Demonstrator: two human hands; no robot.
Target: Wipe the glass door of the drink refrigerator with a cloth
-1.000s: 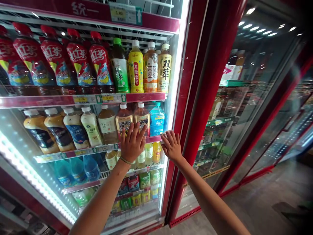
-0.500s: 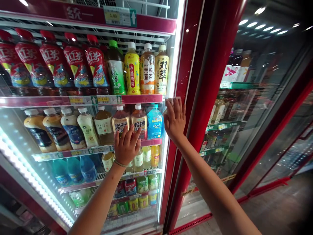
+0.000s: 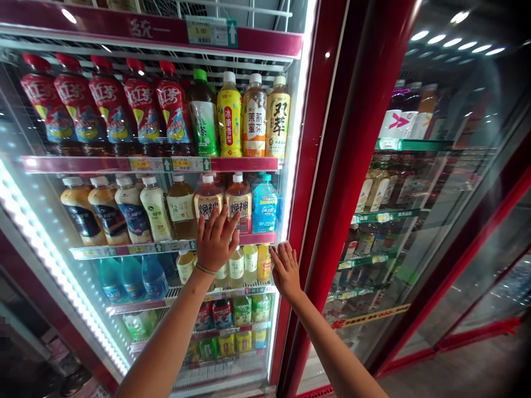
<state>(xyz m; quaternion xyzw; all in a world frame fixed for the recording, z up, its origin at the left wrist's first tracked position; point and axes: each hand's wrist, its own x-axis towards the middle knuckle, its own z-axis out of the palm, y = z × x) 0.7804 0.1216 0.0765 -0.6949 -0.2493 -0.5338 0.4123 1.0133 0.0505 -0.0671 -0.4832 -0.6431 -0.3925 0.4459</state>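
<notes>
Spread flat in front of the shelves, my left hand [image 3: 216, 242] is open and holds nothing. Its fingertips overlap the view of two brown-capped-label drink bottles [image 3: 238, 202]. To its right, my right hand [image 3: 287, 272] presses a thin pale cloth [image 3: 284, 246] against the glass beside the red door frame [image 3: 299, 232]. Only a little of the cloth shows at the fingertips; the rest is hidden under the fingers. A blue bottle [image 3: 264, 205] stands just above and left of that hand, behind the glass.
Red-capped bottles [image 3: 143, 105] line the upper shelf [image 3: 83, 164]. Smaller bottles and cans fill the lower shelves. A bright light strip [image 3: 53, 265] runs down the left side. Another glass-fronted cooler with a red frame [image 3: 352, 177] stands at the right.
My right hand has slid down along the right edge of the glass with the cloth. My left hand stays at nearly the same place. The view has shifted slightly.
</notes>
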